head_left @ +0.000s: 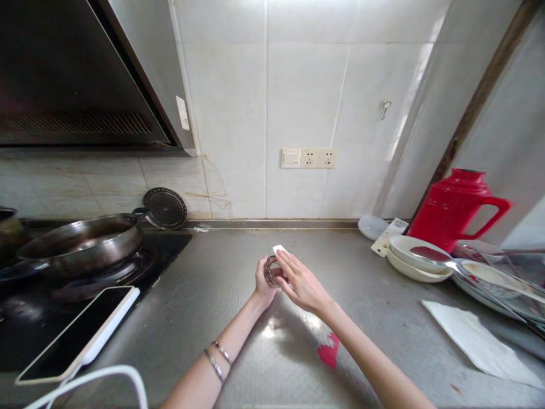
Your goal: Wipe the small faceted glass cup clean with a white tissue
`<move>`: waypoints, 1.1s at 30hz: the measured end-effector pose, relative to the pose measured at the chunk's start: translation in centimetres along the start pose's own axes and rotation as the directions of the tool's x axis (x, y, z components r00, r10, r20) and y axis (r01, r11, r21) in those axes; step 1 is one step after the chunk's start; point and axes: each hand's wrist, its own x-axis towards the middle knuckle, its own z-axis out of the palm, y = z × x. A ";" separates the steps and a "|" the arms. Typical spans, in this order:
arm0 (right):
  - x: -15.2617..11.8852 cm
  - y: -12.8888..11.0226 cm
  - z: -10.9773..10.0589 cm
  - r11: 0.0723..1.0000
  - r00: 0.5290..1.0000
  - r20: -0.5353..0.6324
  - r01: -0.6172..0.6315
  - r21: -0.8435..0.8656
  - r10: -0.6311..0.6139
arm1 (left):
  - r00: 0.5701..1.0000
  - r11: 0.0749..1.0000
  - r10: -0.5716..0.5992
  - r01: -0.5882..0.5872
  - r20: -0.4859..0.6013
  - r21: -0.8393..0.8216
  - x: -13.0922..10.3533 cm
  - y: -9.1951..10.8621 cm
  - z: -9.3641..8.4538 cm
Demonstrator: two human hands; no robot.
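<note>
Gripping a round, brownish, see-through container (pixel 269 274) in curled left hand (pixel 264 288), holding white paper (pixel 279 249) under straight-fingered right hand (pixel 304 285). Can't read the white rectangular card (pixel 390 237), tbh.

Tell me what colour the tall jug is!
The tall, handled jug is red; it shows best in the head view.

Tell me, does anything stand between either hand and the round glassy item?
Nothing visible stands between the left hand and the round glassy item; that hand holds it. A white tissue shows from under the right hand; how much of it lies between that hand and the item is hidden.
</note>
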 end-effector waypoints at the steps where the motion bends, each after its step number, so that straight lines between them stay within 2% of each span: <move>1: -0.3 0.3 -0.2 1.000 1.000 -0.006 -0.011 -0.002 0.011 | 1.000 1.000 -0.015 0.015 -0.002 0.012 -0.1 0.2 0.1; 5: -2.0 0.5 -0.4 1.000 1.000 -0.006 0.005 0.014 -0.005 | 0.999 1.000 0.008 -0.008 -0.040 -0.003 -0.2 1.0 0.3; 9: -3.5 -0.4 0.0 0.998 0.998 0.028 0.059 0.023 -0.060 | 0.993 0.996 0.055 -0.061 -0.102 -0.062 0.0 1.5 0.2; 12: -3.9 -1.0 0.4 0.996 0.996 0.031 0.082 0.026 -0.083 | 0.987 0.993 0.044 -0.060 -0.155 -0.103 0.1 1.6 0.2; 19: -3.2 -1.8 0.5 0.978 0.977 0.032 0.209 0.019 -0.210 | 0.994 0.997 0.057 -0.062 -0.095 -0.054 0.1 0.8 0.3; 23: -1.9 -2.0 0.5 0.971 0.970 0.046 0.239 0.018 -0.240 | 0.997 0.999 -0.025 0.022 -0.071 -0.044 0.2 -0.2 0.2; 28: -0.5 -0.5 0.5 0.987 0.986 0.049 0.157 -0.014 -0.156 | 0.998 0.997 0.053 -0.056 -0.040 -0.061 0.3 -0.6 -0.1; 33: -0.8 1.4 0.1 0.997 0.997 0.010 0.075 0.010 -0.075 | 0.999 1.000 0.000 0.001 -0.035 0.023 0.0 0.0 0.0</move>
